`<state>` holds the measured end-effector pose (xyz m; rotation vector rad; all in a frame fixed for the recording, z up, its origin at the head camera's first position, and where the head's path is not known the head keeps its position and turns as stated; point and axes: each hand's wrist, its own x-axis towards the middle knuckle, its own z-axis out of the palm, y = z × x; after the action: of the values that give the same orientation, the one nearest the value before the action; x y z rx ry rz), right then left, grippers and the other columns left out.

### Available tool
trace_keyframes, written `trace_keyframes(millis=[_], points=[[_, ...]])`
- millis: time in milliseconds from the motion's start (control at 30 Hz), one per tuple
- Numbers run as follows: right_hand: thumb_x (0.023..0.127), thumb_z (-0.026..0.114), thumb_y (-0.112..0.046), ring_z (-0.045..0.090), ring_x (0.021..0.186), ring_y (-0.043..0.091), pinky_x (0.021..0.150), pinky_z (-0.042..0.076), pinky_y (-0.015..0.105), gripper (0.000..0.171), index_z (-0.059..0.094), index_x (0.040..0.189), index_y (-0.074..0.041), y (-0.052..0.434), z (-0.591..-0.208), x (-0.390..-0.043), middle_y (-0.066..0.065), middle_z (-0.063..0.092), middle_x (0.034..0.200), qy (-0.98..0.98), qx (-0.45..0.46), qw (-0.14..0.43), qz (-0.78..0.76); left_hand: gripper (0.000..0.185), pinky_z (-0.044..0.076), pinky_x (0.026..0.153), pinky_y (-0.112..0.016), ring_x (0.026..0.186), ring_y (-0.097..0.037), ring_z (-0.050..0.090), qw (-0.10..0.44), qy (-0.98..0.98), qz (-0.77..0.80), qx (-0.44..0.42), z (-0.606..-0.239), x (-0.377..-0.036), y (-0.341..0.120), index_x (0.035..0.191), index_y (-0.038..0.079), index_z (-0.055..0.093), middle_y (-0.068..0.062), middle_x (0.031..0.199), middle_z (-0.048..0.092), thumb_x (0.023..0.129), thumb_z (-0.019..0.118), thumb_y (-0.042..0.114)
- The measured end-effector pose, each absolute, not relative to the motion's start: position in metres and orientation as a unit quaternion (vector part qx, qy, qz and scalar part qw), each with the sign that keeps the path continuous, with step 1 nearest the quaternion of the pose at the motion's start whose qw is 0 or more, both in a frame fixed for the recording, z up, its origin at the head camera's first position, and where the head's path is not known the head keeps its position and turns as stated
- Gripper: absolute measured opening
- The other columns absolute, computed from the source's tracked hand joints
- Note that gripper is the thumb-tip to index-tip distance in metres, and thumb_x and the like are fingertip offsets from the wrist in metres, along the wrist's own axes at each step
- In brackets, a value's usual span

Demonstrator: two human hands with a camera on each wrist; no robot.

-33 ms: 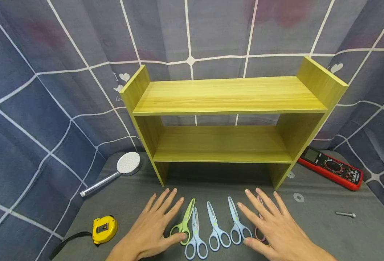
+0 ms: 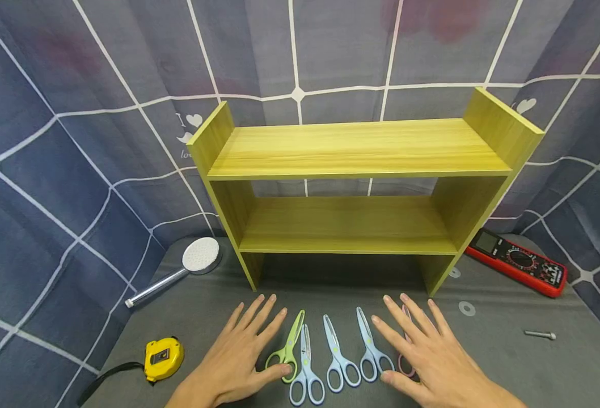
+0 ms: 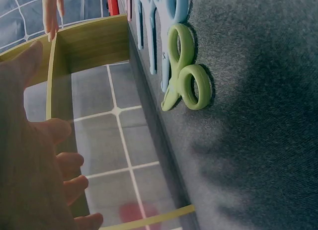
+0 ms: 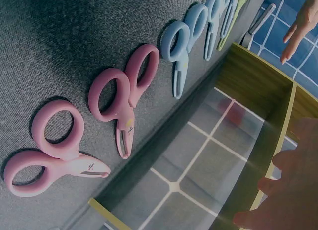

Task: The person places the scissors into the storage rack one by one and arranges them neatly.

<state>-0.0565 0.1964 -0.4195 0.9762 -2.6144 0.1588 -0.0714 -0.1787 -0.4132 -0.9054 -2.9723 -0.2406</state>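
As nothing has shifted, the scissors [image 2: 337,355] lie ungrasped toward the table's [image 2: 499,340] near edge. Left hand [image 2: 244,352] and right hand [image 2: 427,352] spread empty fingers.

A cloth-screened nook is indicated by the grey table [image 2: 560,377], enclosed along its far and side edges by checked curtains [image 2: 351,51]; the room's kind cannot be told.

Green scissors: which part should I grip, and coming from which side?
Probably pinch the left loop of the green scissors, coming from above and the left with the left hand. They lie flat, blades toward the shelf and loops away from it, and blue scissors crowd their right side.
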Motion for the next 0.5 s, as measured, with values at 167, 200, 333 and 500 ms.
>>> trace_keyframes(millis=[167, 200, 333, 500], points=[[0.086, 0.061, -0.061, 0.017, 0.144, 0.031, 0.113, -0.015, 0.042, 0.082, 0.032, 0.155, -0.027, 0.1954, -0.4232, -0.0589, 0.005, 0.020, 0.162, -0.918, 0.349, 0.180, 0.060, 0.084, 0.016, 0.112, -0.059, 0.148, -0.027, 0.015, 0.028, -0.952, -0.077, -0.293, -0.4154, -0.0721, -0.1800, 0.156, 0.025, 0.030, -0.003, 0.163, 0.015, 0.089, 0.051, 0.070], [0.086, 0.062, -0.061, 0.017, 0.144, 0.031, 0.113, -0.014, 0.042, 0.082, 0.032, 0.155, -0.027, 0.1952, -0.4242, -0.0595, 0.006, 0.021, 0.162, -0.916, 0.351, 0.182, 0.062, 0.084, 0.016, 0.112, -0.060, 0.148, -0.027, 0.015, 0.030, -0.952, -0.079, -0.294, -0.4157, -0.0723, -0.1802, 0.156, 0.024, 0.031, -0.003, 0.163, 0.015, 0.089, 0.051, 0.070], [0.086, 0.062, -0.061, 0.017, 0.145, 0.030, 0.114, -0.013, 0.041, 0.082, 0.033, 0.155, -0.027, 0.1948, -0.4264, -0.0611, 0.005, 0.022, 0.162, -0.917, 0.348, 0.183, 0.066, 0.082, 0.016, 0.112, -0.059, 0.148, -0.027, 0.015, 0.033, -0.953, -0.080, -0.290, -0.4166, -0.0744, -0.1811, 0.155, 0.024, 0.032, -0.002, 0.163, 0.016, 0.090, 0.050, 0.069], [0.086, 0.060, -0.063, 0.016, 0.145, 0.027, 0.112, -0.016, 0.039, 0.081, 0.033, 0.155, -0.031, 0.1947, -0.4276, -0.0621, 0.002, 0.021, 0.162, -0.924, 0.337, 0.169, 0.065, 0.081, 0.016, 0.112, -0.060, 0.148, -0.028, 0.015, 0.042, -0.953, -0.080, -0.291, -0.4162, -0.0757, -0.1834, 0.155, 0.023, 0.032, -0.003, 0.163, 0.016, 0.090, 0.049, 0.069]])
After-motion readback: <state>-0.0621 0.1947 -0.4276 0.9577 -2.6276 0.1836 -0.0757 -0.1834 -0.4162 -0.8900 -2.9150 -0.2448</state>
